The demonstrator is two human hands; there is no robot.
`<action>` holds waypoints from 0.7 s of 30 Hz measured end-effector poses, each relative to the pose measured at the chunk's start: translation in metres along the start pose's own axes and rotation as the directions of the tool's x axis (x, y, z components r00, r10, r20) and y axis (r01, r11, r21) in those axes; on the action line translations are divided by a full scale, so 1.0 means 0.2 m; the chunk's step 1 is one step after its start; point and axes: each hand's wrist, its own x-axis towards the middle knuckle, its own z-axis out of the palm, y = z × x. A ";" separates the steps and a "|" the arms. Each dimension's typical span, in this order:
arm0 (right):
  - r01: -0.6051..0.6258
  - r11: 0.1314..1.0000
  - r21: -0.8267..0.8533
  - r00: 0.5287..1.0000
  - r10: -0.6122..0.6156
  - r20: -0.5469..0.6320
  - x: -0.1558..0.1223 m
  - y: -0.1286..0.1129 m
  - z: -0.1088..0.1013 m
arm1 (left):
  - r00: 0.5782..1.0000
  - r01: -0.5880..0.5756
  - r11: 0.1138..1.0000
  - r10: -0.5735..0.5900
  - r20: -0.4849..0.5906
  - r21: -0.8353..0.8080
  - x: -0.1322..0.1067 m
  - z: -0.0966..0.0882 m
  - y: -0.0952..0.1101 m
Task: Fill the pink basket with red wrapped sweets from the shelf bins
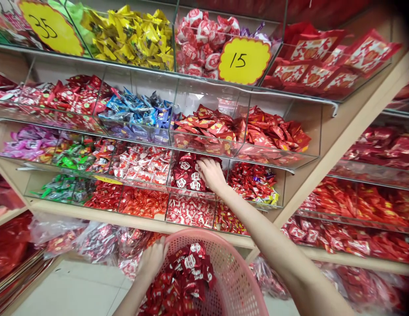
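Observation:
My right hand [211,174] reaches over the front of a clear shelf compartment and rests on dark red wrapped candies [185,172] with white print. Its fingers are stretched out over the packets, a little apart; their tips are partly hidden. Low in the view, my left hand [153,259] is closed on the rim of a pink perforated plastic basket [239,272]. Inside the basket lies a heap of red wrapped candies [168,292], topped by dark red packets [194,265] with the same white print.
Clear-fronted shelves of candy rise ahead in tiers. Yellow price tags reading 35 [51,27] and 15 [244,60] hang on the top tier. A slanting wooden shelf side [342,149] stands at the right. Plastic bags of candy [95,241] lie under the bottom shelf.

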 end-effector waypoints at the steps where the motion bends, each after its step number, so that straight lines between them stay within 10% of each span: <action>1: -0.008 0.999 -0.051 0.999 0.009 0.035 0.04 0.01 0.01 | 1.000 0.002 1.000 -0.002 0.000 0.000 0.00 0.00 0.00; 21: -0.097 0.991 -0.090 0.981 0.111 0.161 0.13 -0.06 0.03 | 1.000 -0.002 1.000 0.002 -0.025 -0.003 -0.01 0.03 -0.02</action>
